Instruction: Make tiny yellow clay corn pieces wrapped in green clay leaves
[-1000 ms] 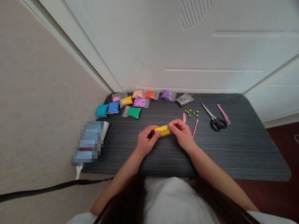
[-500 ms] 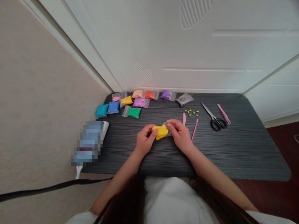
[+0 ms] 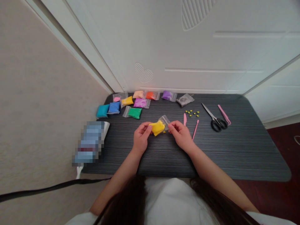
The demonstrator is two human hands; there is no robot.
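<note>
OBJ: ylw clay zip bag (image 3: 157,127), fill opaque, brt ylw, lumpy, bunched at L end; R end clear, wrinkled | LOC: btwn hands, over mid dk-gry tabletop (image 3: 234,150) | L hand (image 3: 141,137): thumb + fingers grip filled end | R hand (image 3: 181,132): pinches clear end | ADJ: pink plastic knife (image 3: 185,119), R of bag

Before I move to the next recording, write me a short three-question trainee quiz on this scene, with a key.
1. True or false: the scissors lie to the right of the green packet.
2. Fill in: the held packet between the left hand and right hand is mostly ____.
3. Of the packets, which lies farthest to the right?

Key: 1. True. 2. Yellow. 3. The greyish packet.
</note>
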